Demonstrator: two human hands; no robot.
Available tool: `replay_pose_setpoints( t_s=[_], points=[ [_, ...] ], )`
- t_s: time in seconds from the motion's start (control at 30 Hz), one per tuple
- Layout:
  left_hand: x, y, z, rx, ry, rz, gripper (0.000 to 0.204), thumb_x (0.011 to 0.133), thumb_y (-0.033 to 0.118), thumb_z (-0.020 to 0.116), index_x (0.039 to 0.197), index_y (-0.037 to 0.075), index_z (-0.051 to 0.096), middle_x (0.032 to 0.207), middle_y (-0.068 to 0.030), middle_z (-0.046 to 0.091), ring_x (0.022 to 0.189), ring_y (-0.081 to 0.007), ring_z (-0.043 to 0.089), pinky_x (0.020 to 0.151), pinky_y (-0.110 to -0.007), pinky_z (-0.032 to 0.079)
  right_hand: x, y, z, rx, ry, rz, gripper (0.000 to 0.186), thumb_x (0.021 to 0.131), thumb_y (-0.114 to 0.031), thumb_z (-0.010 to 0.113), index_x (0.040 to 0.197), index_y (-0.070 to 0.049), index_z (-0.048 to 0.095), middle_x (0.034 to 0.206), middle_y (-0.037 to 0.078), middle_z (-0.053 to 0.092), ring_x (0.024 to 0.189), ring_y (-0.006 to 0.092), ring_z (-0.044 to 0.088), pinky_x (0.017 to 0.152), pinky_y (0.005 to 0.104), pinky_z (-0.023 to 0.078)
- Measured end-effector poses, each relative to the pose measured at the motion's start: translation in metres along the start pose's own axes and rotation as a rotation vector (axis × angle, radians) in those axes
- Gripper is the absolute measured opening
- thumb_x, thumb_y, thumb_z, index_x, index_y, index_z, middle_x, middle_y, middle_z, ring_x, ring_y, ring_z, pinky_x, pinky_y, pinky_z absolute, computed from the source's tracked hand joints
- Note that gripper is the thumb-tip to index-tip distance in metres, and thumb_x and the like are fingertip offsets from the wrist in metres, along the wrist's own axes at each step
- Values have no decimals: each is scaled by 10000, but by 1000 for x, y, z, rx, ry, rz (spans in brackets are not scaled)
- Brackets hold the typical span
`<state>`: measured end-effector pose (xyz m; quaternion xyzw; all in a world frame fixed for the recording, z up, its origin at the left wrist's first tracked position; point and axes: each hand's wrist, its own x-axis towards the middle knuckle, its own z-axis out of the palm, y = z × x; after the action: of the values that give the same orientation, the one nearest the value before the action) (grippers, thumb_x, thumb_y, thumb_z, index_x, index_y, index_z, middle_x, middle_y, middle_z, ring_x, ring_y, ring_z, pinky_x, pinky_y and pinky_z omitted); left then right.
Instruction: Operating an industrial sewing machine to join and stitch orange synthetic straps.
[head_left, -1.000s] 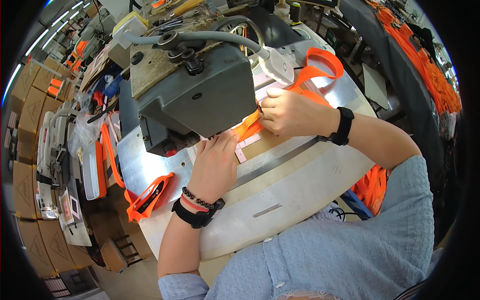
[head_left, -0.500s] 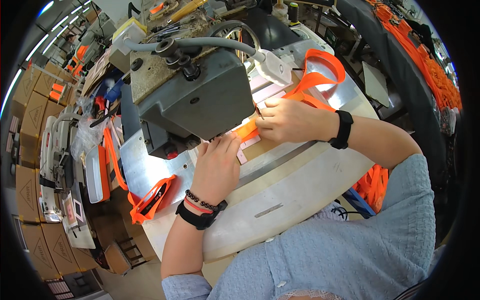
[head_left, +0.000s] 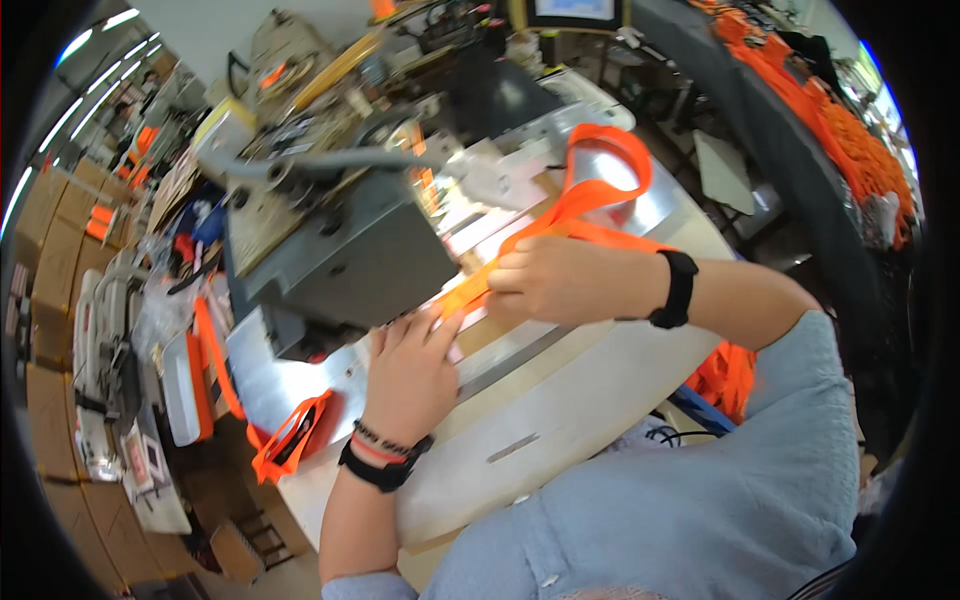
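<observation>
Orange webbing strap (head_left: 581,201), one: on the sewing-machine table (head_left: 610,365), beside the dark grey machine head (head_left: 350,262), passing under both hands, its far part looped.
Right hand (head_left: 553,280), black wristband (head_left: 676,289): fingers curled together, clamped on the strap.
Left hand (head_left: 412,372), beaded bracelet: fingertips laid on the strap's near end; whether they pinch it, cannot tell.
Second orange strap (head_left: 283,458): bunched at the table's left edge.
</observation>
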<state>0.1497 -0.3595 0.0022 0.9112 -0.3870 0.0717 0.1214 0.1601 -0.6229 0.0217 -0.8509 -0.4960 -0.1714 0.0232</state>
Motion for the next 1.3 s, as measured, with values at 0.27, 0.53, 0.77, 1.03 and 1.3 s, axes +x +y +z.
replay_pose_setpoints(
  t_s=[0.27, 0.53, 0.77, 1.03, 1.3],
  points=[
    [2, 3, -5, -31, -25, 30, 462, 797, 40, 547, 1245, 84, 648, 1251, -138, 604, 1121, -351, 542, 1003, -481, 414, -121, 19, -100, 465, -149, 1334, 178, 837, -111, 642, 901, 40, 712, 799, 139, 716, 712, 213, 686, 697, 326, 539],
    [0, -1, -4, -14, -39, 21, 470, 788, 63, 560, 1249, 72, 651, 1244, -130, 603, 1155, -317, 538, 1027, -487, 391, -138, 15, -55, 539, -252, 1094, 347, 811, -213, 795, 1056, -28, 632, 983, 100, 648, 915, 220, 605, 733, 339, 496],
    [0, 1, -4, -45, -25, 30, 454, 805, 49, 545, 1248, 77, 639, 1245, -135, 597, 1133, -336, 538, 1001, -483, 411, -141, 31, -55, 453, -194, 1063, 229, 845, -158, 729, 938, -13, 578, 797, 107, 647, 739, 270, 630, 674, 354, 495],
    [-2, -2, -3, -57, -9, 28, 452, 800, 54, 551, 1245, 73, 628, 1252, -134, 596, 1136, -329, 550, 988, -482, 431, -110, 4, -30, 727, 763, 1284, 121, 885, 43, 654, 975, -8, 592, 927, 24, 622, 848, 97, 602, 752, 258, 484],
    [-4, -1, -2, -65, -2, -7, 450, 788, 45, 557, 1226, 76, 651, 1237, -146, 609, 1145, -323, 556, 969, -487, 430, -94, 8, -18, 822, 1069, 1542, 157, 930, -60, 675, 1083, -48, 640, 1020, 1, 617, 819, 75, 527, 721, 230, 431]
  ],
)
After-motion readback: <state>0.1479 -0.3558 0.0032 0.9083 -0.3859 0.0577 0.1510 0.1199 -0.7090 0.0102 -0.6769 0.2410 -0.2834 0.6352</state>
